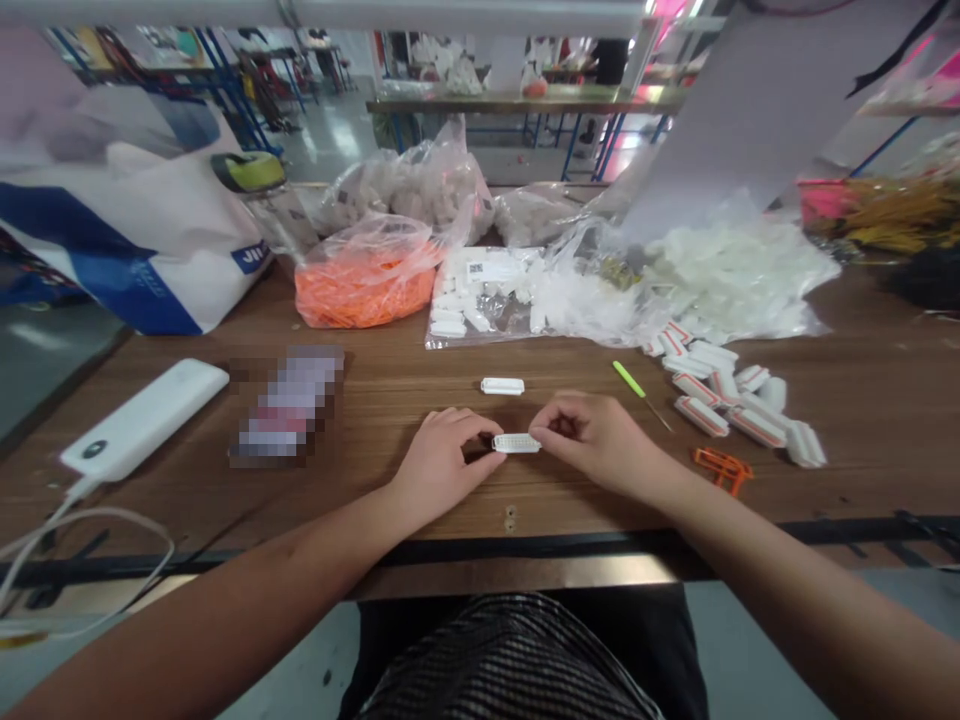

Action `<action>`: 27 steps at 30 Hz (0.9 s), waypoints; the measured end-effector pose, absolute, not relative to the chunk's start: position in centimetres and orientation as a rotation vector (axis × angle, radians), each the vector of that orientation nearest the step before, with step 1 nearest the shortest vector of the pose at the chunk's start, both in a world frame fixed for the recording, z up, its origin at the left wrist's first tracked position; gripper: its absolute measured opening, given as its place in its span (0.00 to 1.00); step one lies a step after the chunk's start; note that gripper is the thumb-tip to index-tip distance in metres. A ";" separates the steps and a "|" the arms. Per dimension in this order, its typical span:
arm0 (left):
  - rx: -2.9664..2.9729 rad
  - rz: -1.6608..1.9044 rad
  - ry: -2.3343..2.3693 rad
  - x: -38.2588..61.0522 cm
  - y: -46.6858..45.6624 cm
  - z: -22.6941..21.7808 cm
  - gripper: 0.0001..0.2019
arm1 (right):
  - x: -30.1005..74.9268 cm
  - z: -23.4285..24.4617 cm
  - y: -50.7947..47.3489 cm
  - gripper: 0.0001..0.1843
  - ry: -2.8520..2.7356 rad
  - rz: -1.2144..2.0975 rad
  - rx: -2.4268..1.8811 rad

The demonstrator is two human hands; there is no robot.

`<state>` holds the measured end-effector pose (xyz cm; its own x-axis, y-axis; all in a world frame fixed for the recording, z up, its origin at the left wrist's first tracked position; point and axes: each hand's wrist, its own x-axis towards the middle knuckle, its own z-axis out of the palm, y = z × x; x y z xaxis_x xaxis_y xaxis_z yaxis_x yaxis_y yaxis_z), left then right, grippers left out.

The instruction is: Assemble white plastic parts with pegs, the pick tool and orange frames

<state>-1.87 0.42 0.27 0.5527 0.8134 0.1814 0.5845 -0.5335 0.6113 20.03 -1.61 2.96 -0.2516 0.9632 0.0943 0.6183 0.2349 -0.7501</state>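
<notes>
1. Two hands meet over one white plastic connector block, which sits near the front edge of a wooden workbench, directly in front of the person.
2. Block's long axis runs side to side across the person's front. Rows of small holes show on its top face.
3. Left hand is at the block's left end, fingers curled almost closed. Some of the contact is hidden, so grip strength can't be judged.
4. Right hand is at the block's right end, fingertips pinched almost closed against it. Contact is plainer on this side.
5. Neither hand is nearer: the block sits between them, one end to each.
6. Second white connector block lies just beyond, roughly parallel, untouched.
7. Right of the right hand: green-handled pick, orange plastic clip, and a heap of white-and-orange connector blocks.
8. Farther back: bag of orange parts and clear bag of white parts.
9. Far left: white power bank with white cable, beside a blurred flat item.
</notes>
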 end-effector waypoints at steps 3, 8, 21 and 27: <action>2.314 0.649 1.130 -1.6 0.4 0.1 0.06 | 18.2 2.6 -1.3 0.07 -1.989 0.801 -1.443; 2.320 0.645 1.105 -1.4 0.5 0.1 0.05 | 18.1 1.9 -1.2 0.06 -2.050 0.763 -1.503; 2.312 0.631 1.104 -1.4 0.5 0.2 0.03 | 18.2 1.7 -1.5 0.08 -2.249 0.504 -1.361; 2.310 0.612 1.117 -1.4 0.6 0.3 0.03 | 18.0 1.5 -1.6 0.09 -2.331 0.368 -1.350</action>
<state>-1.38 0.55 0.30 0.5627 0.8076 0.1767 0.5834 -0.5394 0.6072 17.99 -1.57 1.52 -0.4407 0.8695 0.2231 0.7585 0.4936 -0.4255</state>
